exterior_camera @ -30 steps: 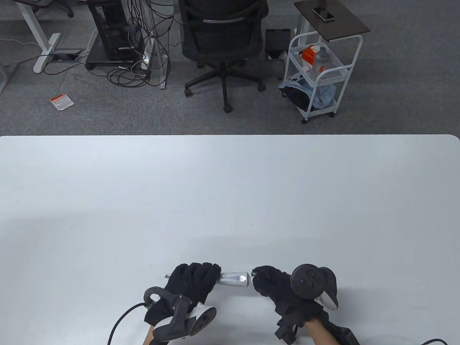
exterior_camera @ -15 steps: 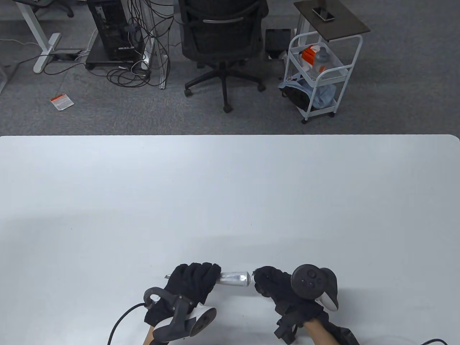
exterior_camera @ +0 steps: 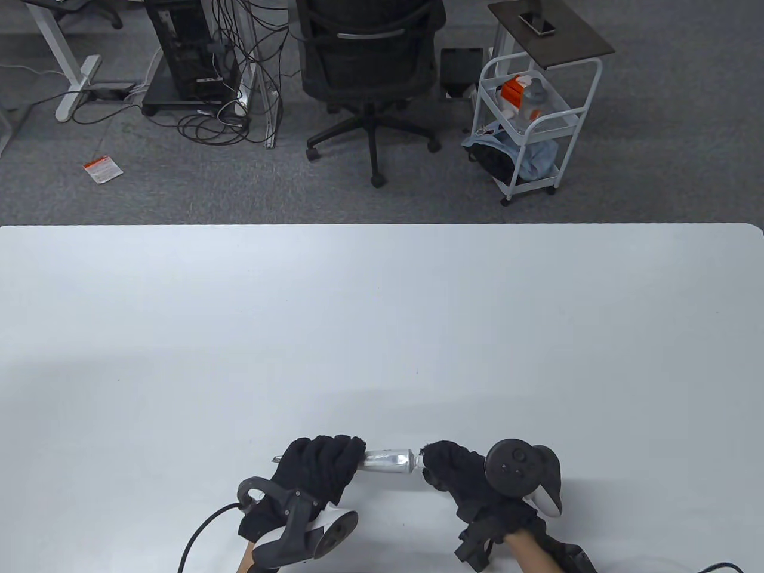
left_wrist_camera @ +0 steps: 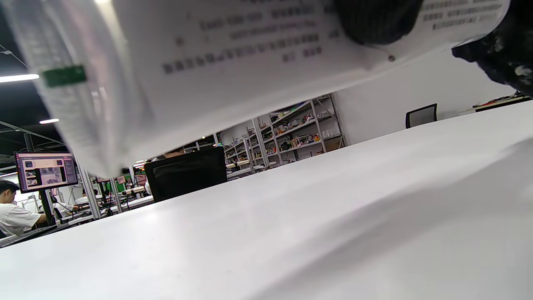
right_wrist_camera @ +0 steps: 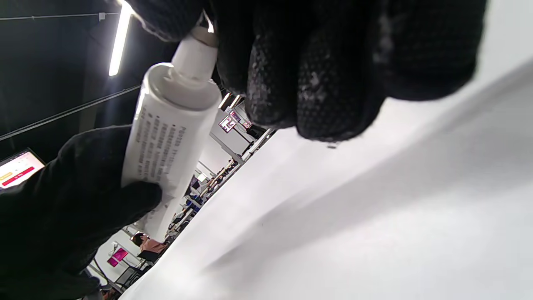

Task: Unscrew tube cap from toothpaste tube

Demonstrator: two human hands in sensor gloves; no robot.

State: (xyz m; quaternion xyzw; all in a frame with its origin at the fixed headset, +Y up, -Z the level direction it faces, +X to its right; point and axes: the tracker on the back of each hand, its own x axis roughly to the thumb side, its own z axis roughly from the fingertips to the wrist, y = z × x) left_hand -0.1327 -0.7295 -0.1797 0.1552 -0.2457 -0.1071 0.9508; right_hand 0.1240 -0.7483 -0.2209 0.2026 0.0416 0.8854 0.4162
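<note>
A silvery-white toothpaste tube (exterior_camera: 389, 460) is held level just above the white table (exterior_camera: 382, 334) near its front edge. My left hand (exterior_camera: 322, 464) grips the tube's body, its crimped end sticking out to the left. My right hand (exterior_camera: 449, 468) pinches the cap end at the tube's right. In the right wrist view my fingers (right_wrist_camera: 316, 79) close around the white cap (right_wrist_camera: 195, 50) above the tube's shoulder (right_wrist_camera: 175, 96). The left wrist view shows the tube's printed body (left_wrist_camera: 233, 62) close up, with a fingertip (left_wrist_camera: 374, 21) on it.
Beyond the table's far edge stand an office chair (exterior_camera: 370, 65), a white rolling cart (exterior_camera: 531, 119) and a computer tower (exterior_camera: 185, 54) with cables. A cable (exterior_camera: 200, 537) trails from the left tracker.
Almost nothing differs. Both hands and the tube have shifted up very slightly; the right hand stays on the cap end.
</note>
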